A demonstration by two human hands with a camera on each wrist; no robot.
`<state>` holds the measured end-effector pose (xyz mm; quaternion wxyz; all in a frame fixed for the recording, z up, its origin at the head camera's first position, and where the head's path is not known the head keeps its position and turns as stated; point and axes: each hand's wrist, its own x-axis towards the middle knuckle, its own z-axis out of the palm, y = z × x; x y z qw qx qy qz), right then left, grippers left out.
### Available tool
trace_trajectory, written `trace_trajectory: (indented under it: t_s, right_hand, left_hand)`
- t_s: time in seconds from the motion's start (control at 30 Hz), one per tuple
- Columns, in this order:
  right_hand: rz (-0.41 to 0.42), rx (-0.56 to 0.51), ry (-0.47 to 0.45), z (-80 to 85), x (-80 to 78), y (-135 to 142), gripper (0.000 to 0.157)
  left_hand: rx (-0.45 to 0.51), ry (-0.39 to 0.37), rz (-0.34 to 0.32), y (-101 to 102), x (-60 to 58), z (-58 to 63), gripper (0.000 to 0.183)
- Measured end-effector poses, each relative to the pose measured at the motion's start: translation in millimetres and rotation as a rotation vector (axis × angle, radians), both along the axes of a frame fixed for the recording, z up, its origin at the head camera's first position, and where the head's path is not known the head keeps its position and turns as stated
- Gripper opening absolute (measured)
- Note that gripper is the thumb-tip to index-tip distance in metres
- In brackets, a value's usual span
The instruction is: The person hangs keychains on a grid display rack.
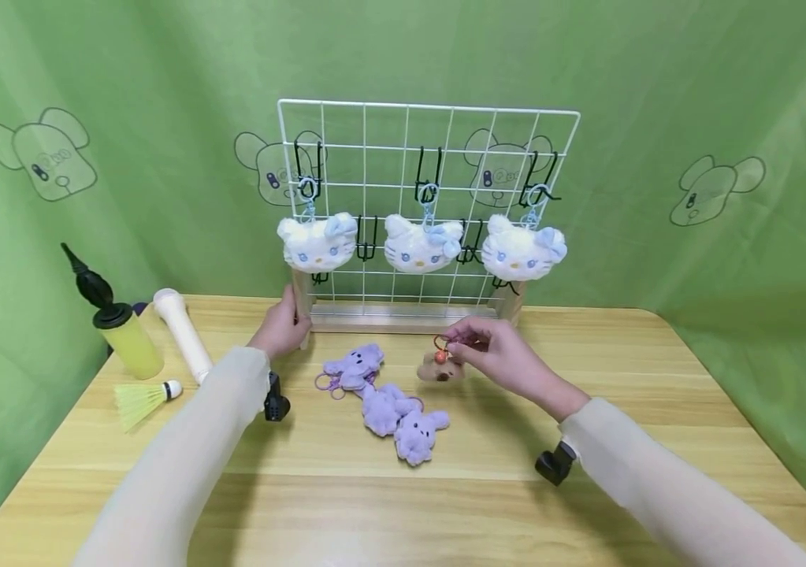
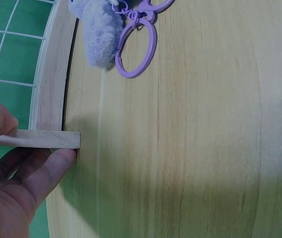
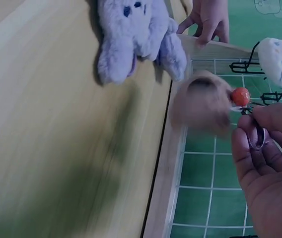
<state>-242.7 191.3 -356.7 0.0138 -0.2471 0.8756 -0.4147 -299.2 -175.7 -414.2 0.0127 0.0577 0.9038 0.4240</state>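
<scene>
Pale sleeves (image 1: pixel 183 465) nearest. Left grip (image 1: pixel 280 324) pinches wooden upright (image 2: pixel 46 140) of wire rack (image 1: pixel 403 187), likely steadying it. Right grip (image 1: pixel 488 350) pinches brown plush keychain (image 1: pixel 436 370) by ring end, so plush hangs above desk (image 1: pixel 509 520).

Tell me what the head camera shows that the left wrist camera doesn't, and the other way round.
Only the head view shows the white plush cat heads, the right hand holding a brown plush keychain, the shuttlecock and the yellow pump.
Only the left wrist view shows the palm side of the left hand.
Both show that hand at the wooden frame, the wire grid, purple plush and the tabletop.
</scene>
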Motion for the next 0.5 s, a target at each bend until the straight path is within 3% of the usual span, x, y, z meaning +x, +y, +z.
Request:
trace_trajectory:
  t_s: [0.17,0.5]
  right_hand:
    - [0.015,-0.020,0.008,3.9,-1.2,-9,0.019]
    - [0.066,-0.248,-0.094,9.5,-7.3,-36,0.022]
  left_hand:
    - [0.006,-0.004,0.002,0,0.6,1.2,0.072]
    - [0.018,-0.008,0.001,0,1.1,2.5,0.072]
